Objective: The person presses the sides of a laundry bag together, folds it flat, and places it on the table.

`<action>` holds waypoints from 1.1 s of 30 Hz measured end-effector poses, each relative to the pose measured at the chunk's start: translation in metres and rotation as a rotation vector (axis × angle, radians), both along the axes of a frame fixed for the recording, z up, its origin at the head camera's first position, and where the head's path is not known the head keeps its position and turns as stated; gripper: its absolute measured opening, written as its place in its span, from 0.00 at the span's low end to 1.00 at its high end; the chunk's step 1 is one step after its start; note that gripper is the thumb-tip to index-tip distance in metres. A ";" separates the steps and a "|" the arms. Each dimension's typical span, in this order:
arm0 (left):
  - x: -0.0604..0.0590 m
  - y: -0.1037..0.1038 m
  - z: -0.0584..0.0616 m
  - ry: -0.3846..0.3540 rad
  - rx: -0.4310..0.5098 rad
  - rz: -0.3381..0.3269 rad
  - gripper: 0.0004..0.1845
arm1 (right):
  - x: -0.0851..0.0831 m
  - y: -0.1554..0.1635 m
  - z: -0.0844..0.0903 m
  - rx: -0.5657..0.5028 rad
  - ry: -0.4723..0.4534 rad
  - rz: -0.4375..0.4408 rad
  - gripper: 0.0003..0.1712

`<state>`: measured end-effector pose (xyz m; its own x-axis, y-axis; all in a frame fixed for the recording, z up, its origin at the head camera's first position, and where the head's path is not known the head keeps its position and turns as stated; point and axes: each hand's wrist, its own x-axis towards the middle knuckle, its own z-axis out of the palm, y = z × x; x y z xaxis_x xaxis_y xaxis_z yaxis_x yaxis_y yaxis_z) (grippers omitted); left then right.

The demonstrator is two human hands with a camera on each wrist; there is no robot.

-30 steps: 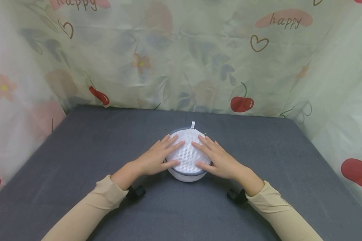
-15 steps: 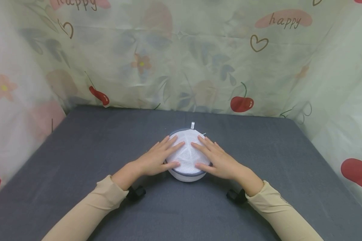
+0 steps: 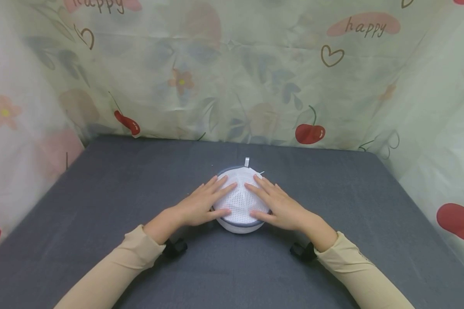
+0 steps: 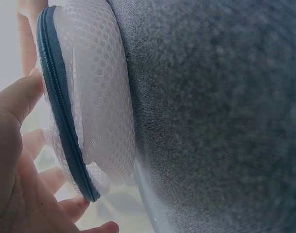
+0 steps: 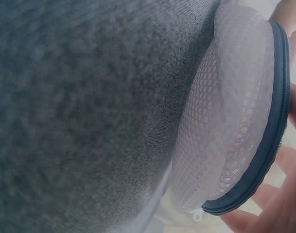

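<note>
A round white mesh laundry bag (image 3: 239, 201) sits on the dark grey table, a blue-grey zipper (image 4: 60, 97) running around its upper rim. My left hand (image 3: 201, 201) rests on the left part of its top, fingers spread. From the other side my right hand (image 3: 282, 204) lies on the top's right part in the same way, its fingers fairly straight. A small white tag (image 3: 247, 162) sticks up at the far edge of the bag. In the right wrist view a white zipper pull (image 5: 198, 214) hangs near the zipper's end. What the bag contains cannot be seen.
The dark grey table (image 3: 147, 171) stretches out on all sides of the bag. Behind it hangs a printed curtain (image 3: 232, 77) with cherries, flowers and hearts, which also closes in the left and right. A black strap camera (image 3: 174, 248) is on the left wrist.
Both hands keep their place on the bag. Its far edge and tag have sunk very slightly toward me.
</note>
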<state>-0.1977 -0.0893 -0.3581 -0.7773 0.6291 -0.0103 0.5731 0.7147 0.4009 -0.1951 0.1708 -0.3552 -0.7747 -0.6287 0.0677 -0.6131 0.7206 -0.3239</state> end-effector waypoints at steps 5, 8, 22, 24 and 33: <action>0.000 0.000 0.000 -0.008 -0.002 -0.001 0.37 | 0.000 -0.001 0.001 0.017 -0.011 -0.002 0.41; 0.000 0.001 0.000 -0.010 -0.009 0.000 0.37 | 0.000 -0.001 0.001 0.030 -0.015 -0.004 0.42; 0.000 0.001 -0.002 -0.037 -0.032 0.011 0.37 | -0.001 -0.001 -0.001 0.074 -0.053 -0.012 0.42; 0.000 0.001 -0.002 -0.039 -0.032 0.013 0.37 | -0.001 -0.001 -0.001 0.080 -0.061 -0.011 0.42; 0.000 0.003 -0.002 -0.046 -0.041 0.013 0.37 | -0.002 -0.001 -0.001 0.109 -0.085 -0.008 0.42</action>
